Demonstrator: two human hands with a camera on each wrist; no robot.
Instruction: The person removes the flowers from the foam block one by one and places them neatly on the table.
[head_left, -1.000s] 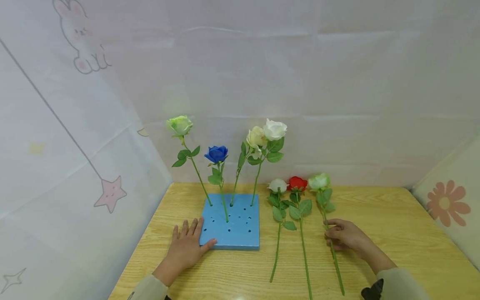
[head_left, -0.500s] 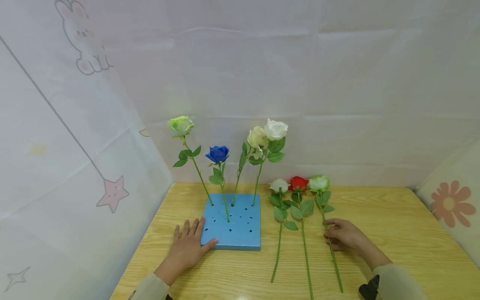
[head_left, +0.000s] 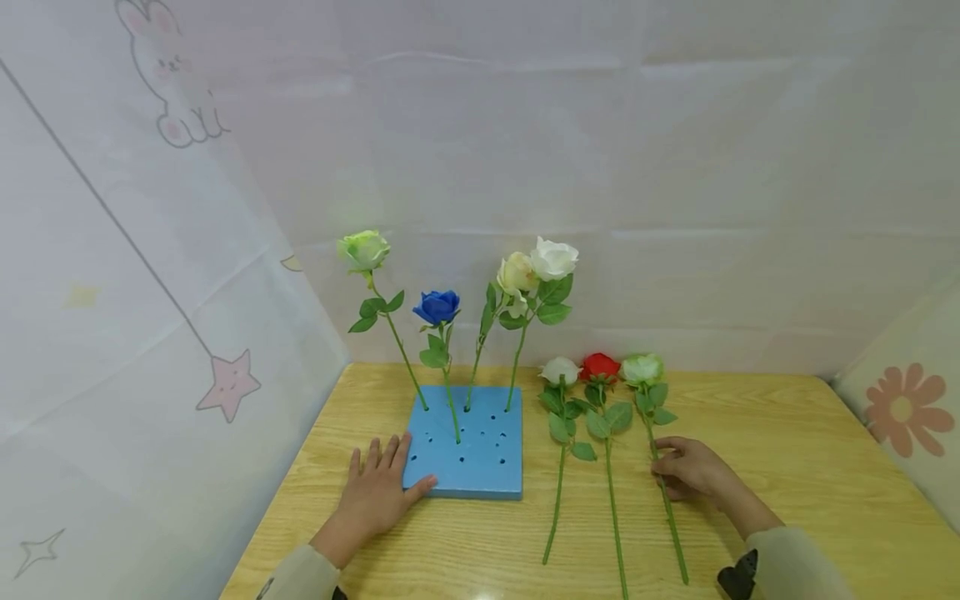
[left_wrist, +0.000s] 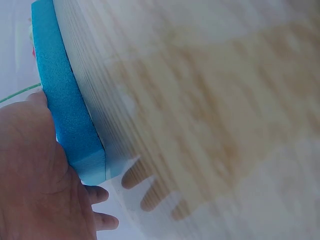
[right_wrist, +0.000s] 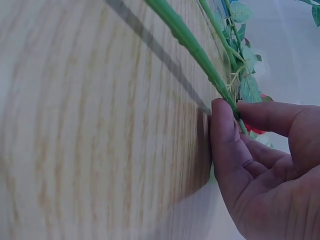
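Observation:
A pale green rose (head_left: 642,369) lies on the table at the right of its row. My right hand (head_left: 693,471) pinches its green stem (right_wrist: 197,52) between thumb and fingers, just above the wood. Beside it lie a red rose (head_left: 600,367) and a white rose (head_left: 561,371), stems toward me. My left hand (head_left: 375,497) rests with spread, straight fingers against the left edge of a blue foam block (head_left: 472,479), the thumb on its front corner. Upright in the block's holes stand a light green rose (head_left: 365,250), a blue rose (head_left: 437,307), a cream rose (head_left: 516,273) and another white rose (head_left: 555,259).
The block has several more small holes in its top. A wood-grain table (head_left: 787,450) carries everything. Behind it hangs a pale cloth backdrop (head_left: 712,167), and printed cloth (head_left: 90,333) closes off the left side.
The view has shifted slightly. The pale green rose's head has swung a little to the right in the right hand's pinch. The left hand stays at the block.

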